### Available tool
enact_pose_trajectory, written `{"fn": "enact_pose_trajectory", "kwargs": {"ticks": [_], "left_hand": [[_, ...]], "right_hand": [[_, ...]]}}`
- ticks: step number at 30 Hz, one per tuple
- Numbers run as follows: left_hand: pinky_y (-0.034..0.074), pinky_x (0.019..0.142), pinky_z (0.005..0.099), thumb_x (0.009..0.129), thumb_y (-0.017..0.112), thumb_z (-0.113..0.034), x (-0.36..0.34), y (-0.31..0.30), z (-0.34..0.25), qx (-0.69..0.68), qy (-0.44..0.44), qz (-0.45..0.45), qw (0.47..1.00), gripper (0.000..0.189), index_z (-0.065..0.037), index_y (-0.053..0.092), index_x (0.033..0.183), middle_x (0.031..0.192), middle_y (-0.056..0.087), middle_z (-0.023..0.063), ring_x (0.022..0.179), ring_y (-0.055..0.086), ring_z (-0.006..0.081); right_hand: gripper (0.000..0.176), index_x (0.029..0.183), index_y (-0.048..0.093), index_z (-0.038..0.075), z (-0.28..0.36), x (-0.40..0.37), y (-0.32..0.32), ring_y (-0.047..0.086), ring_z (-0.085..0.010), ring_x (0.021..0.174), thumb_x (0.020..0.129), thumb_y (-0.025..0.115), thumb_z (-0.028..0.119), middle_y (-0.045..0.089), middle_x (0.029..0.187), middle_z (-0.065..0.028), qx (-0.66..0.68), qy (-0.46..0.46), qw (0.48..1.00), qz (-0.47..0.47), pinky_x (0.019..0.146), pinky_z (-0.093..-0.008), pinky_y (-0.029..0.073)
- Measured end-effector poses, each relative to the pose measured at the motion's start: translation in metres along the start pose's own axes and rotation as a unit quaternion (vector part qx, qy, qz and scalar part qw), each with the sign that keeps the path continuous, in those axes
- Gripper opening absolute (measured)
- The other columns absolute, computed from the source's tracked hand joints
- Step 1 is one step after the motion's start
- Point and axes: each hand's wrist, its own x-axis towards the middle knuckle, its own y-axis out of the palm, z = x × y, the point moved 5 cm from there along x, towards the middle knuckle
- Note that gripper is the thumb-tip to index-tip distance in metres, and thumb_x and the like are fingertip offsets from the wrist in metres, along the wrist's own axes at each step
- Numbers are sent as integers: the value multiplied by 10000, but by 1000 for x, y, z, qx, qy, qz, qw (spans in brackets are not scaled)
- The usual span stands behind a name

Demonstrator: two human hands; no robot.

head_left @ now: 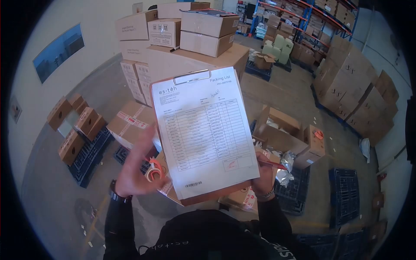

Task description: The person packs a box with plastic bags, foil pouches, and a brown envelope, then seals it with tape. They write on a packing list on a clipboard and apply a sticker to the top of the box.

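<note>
A clipboard [212,195] with a printed packing list [201,130] under its metal clip is held up in front of me. My right hand [263,180] grips its lower right edge, with a red pen [273,164] in the same hand. Slightly blurred, my left hand [132,173] is off the board's left side, fingers stretched and thumb apart, holding nothing. Behind its thumb, a roll of tape [154,173] with orange on it rests on a carton. The sheet has a table, a red stamp near the bottom right and a barcode at the bottom left.
Stacked cartons [206,41] rise ahead on a large box [195,58]. An opened carton [279,130] stands to the right beside crumpled silver wrapping [284,175]. Blue pallets [344,197] lie on the floor on both sides. Tall folded cardboard [346,82] leans at the right; racks [307,21] are behind.
</note>
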Motion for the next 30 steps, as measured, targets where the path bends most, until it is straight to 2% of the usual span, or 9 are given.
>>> {"fn": "enact_pose_trajectory", "kwargs": {"ticks": [2,5,6,9,10,16,19,22,30], "left_hand": [[404,1176,545,843,821,-393,-10,2,24,-153,-71,-154,974,1120,-58,144,1670,1610,403,216,1510,384,330],[367,1201,470,836,814,-513,-18,32,31,-485,-211,-27,848,1148,15,190,1641,1615,404,195,1476,430,300],[432,1154,403,875,774,-491,-16,42,28,-531,-196,-35,824,1079,50,213,1621,1600,425,206,1442,476,282],[471,1118,382,889,774,-451,-20,58,34,-537,-195,-25,820,992,61,292,1589,1555,493,199,1378,545,269],[484,1107,390,919,771,-290,-22,62,38,-565,-201,-26,800,804,62,393,1535,1471,584,182,1313,601,262],[509,1070,384,994,658,-35,-21,61,36,-506,-242,6,828,538,49,472,1491,1401,644,163,1264,635,238],[516,1064,388,991,671,-56,-23,63,33,-495,-225,3,839,565,49,454,1502,1416,633,167,1265,634,238],[520,1060,384,990,669,-56,-26,70,30,-493,-211,-17,844,568,53,448,1501,1413,635,168,1255,641,236],[518,1062,375,990,664,-50,-26,70,21,-498,-201,-26,843,542,60,470,1485,1396,650,161,1241,648,225]], "right_hand": [[117,1077,661,27,3,1,5,674,-111,935,1062,618,135,729,1023,-49,-1,-5,1000,7,831,-275,546],[105,1087,656,21,9,-1,14,681,-123,952,1047,621,111,729,1041,-60,9,1,1000,8,844,-282,556],[102,1088,656,19,10,0,15,683,-127,956,1042,622,104,728,1042,-62,20,6,1000,8,848,-284,559],[128,1095,655,17,12,0,21,682,-127,948,1055,608,129,728,1043,-65,29,12,999,10,840,-285,559],[143,1098,655,16,13,0,22,681,-125,943,1065,601,145,728,1042,-65,29,11,999,9,834,-284,558],[351,1161,679,24,34,-3,30,642,-91,856,1127,500,324,712,974,-38,9,36,999,-40,736,-261,514],[397,1184,682,11,28,6,6,589,-78,760,1131,480,349,676,889,-18,62,26,992,-106,667,-248,464],[404,1164,667,-4,64,7,-13,540,-70,695,1134,458,341,644,838,-16,-46,-92,985,-142,625,-246,421],[350,1094,649,-6,125,10,29,576,-133,729,1088,491,307,671,872,-79,-40,-228,972,-36,691,-299,474]]}}
